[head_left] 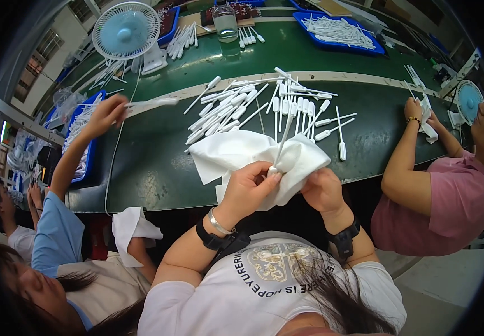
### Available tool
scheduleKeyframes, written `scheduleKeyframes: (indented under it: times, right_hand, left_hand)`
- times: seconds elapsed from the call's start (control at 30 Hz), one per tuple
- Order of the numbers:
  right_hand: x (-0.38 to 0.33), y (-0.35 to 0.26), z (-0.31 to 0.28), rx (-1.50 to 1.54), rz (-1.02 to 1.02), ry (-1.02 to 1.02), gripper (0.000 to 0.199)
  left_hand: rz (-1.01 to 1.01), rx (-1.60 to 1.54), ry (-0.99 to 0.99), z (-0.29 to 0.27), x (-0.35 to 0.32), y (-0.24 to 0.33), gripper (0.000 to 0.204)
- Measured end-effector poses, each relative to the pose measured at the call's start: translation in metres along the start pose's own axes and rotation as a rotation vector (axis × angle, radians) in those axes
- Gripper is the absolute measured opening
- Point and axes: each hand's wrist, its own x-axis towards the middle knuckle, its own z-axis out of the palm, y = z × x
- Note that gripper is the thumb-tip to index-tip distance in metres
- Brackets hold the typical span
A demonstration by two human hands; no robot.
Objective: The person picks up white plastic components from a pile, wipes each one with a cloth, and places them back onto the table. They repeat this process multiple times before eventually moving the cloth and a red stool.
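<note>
Left hand [247, 187]: fingers pinching thick lower end of slender white plastic stick [283, 144], shaft tilted upward against white soft cloth [225, 152]. Right hand [324, 193]: fingers gripping bunched cloth, fingertips partly hidden in folds. Cloth draped at near edge of dark green smooth table [152, 179]. Just beyond cloth: loose heap of white oval-ended plastic sticks [234, 106]. Shallow blue plastic tray [377, 48], farther back, filled with similar sticks.

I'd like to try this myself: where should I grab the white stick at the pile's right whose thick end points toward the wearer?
I'd pinch the white stick by its thick end, across its sides, coming from the near edge of the green table. That end is widest, points that way and lies clear, while other sticks seem to cross its thin shaft.
</note>
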Motion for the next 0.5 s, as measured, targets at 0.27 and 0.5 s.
scheduleKeyframes:
  times: [0.27, 0.5]
  right_hand:
    - [0.004, 0.017, 0.003, -0.548, -0.132, 0.03, 0.034]
    - [0.01, 0.008, 0.022, -0.629, -0.223, 0.063, 0.034]
  left_hand:
    - [0.018, -0.025, 0.01, 0.003, -0.007, 0.008, 0.017]
    - [0.167, 0.386, -0.002, 0.002, -0.008, 0.002, 0.014]
